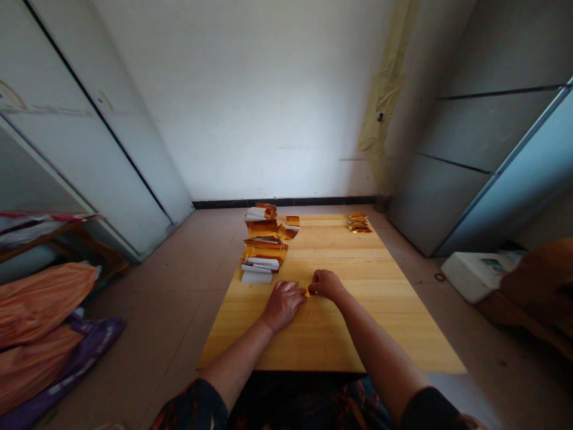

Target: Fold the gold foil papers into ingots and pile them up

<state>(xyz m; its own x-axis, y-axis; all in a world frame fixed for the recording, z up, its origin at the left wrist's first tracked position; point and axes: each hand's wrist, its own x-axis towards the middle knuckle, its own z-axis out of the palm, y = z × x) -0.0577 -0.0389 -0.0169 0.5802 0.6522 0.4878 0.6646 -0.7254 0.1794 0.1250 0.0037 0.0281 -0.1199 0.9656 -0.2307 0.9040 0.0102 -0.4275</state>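
Right hand (325,283), by whose pinched fingers a small golden piece (308,292) is held at the wooden table (313,346), left hand (283,301) laid flat alongside.

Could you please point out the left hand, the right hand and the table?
Left hand (284,303), head view: back of hand.
Right hand (328,283), head view: back of hand.
Table (333,248), head view: bare top.

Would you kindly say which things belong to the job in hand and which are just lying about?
Likely belonging:
small gold piece between left hand and right hand
gold sheets
white sheets
gold pieces, far right
wooden table

Apparently lying about:
orange bundle
purple bag
white box
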